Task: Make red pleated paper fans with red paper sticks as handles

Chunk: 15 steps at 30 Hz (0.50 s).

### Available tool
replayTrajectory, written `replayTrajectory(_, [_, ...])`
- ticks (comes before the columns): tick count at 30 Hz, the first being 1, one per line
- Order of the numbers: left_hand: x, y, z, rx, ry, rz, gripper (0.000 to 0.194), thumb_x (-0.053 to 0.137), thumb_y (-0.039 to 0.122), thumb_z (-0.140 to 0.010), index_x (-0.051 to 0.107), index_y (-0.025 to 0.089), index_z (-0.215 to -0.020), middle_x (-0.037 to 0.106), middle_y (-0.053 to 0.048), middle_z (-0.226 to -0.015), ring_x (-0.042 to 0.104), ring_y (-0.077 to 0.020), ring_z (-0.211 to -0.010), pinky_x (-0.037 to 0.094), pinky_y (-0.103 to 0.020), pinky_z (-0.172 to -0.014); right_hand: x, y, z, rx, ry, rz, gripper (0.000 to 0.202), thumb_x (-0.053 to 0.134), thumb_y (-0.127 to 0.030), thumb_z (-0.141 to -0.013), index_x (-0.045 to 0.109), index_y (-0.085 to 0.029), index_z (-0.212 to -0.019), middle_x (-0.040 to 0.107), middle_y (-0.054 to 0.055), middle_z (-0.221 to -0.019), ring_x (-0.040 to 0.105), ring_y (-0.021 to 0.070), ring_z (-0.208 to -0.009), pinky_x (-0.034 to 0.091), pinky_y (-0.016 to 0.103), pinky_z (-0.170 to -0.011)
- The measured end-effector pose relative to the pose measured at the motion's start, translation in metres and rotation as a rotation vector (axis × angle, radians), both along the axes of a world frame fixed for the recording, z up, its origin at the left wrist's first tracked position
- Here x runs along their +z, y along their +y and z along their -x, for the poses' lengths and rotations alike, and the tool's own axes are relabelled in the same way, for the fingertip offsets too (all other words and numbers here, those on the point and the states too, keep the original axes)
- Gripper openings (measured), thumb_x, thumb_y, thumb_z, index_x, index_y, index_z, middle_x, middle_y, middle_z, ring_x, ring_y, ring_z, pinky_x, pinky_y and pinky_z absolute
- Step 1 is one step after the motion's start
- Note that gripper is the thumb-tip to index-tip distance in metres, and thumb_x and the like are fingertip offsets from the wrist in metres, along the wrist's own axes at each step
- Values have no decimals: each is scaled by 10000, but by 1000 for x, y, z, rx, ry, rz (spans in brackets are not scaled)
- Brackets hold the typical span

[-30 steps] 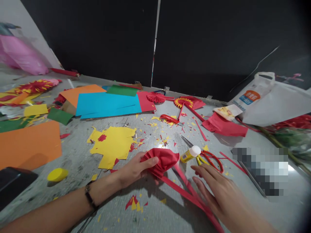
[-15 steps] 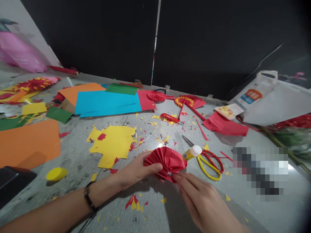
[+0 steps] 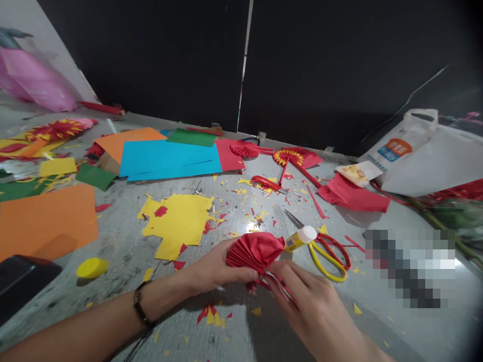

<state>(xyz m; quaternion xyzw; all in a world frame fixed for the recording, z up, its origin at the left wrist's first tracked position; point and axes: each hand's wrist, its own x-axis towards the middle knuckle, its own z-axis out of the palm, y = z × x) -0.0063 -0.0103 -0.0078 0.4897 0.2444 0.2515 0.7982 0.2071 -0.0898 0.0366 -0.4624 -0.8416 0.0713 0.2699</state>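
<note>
A pleated red paper fan (image 3: 260, 250) is held between both hands above the grey table. My left hand (image 3: 222, 266) is closed around its left side, with the thumb laid across the folds near the base. At the lower right edge, my right hand (image 3: 305, 294) pinches the red paper; its fingertips are partly hidden behind it. Just right of the fan lies a glue stick (image 3: 300, 240) with a white cap, against scissors (image 3: 326, 256) with red and yellow handles.
Yellow paper (image 3: 181, 221) with cut edges lies left of the fan. Blue card (image 3: 169, 160), orange card (image 3: 49, 221) and a red utility knife (image 3: 267, 184) lie around. Finished-looking rosettes (image 3: 245, 148) sit at the back. A white bag (image 3: 422, 156) stands right. Paper scraps are scattered about.
The right side of the fan has been drawn in and folded more upright. My right fingers have shifted along its lower edge and bent more. The view has moved slightly.
</note>
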Motion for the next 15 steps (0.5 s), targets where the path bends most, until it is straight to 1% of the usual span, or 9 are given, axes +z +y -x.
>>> replayTrajectory(3, [-1, 0, 1, -25, 3, 13, 524, 912, 349, -808, 702, 160, -1248, 758, -69, -949, 679, -164, -753, 553, -296, -745, -1, 1, 0, -3, -52, -81, 287, 376, -200, -1134, 632, -119, -1234, 794, 119, -977, 801, 221, -769, 619, 295, -572])
replayTrajectory(5, [-2, 0, 2, -29, 7, -1, 522, 922, 335, -790, 707, 165, -1235, 754, -68, -983, 682, -177, -814, 548, -312, -797, -2, 1, 0, -2, -82, -112, 315, 360, -202, -1135, 630, -94, -1256, 800, 152, -1020, 812, 235, -807, 632, 296, -586])
replayTrajectory(8, [-2, 0, 1, -29, 5, -24, 486, 940, 323, -756, 719, 166, -1159, 739, -51, -983, 659, -175, -851, 526, -313, -829, -2, 2, 1, 13, -98, -68, 328, 351, -186, -1125, 667, -112, -1173, 795, 141, -989, 805, 230, -761, 629, 295, -561])
replayTrajectory(12, [-3, 1, 0, -26, 0, -37, 465, 945, 323, -724, 704, 174, -1093, 708, -20, -926, 619, -157, -803, 500, -289, -769, 3, 5, 2, 28, -107, -44, 324, 354, -165, -1107, 677, -136, -1103, 776, 119, -948, 784, 237, -705, 609, 321, -505])
replayTrajectory(15, [-3, 0, 1, -31, 29, -64, 444, 931, 311, -712, 687, 171, -1055, 698, -12, -894, 607, -146, -773, 483, -273, -724, 7, 9, 0, 34, -121, -48, 311, 363, -142, -1096, 669, -158, -1044, 766, 103, -931, 764, 225, -667, 603, 326, -515])
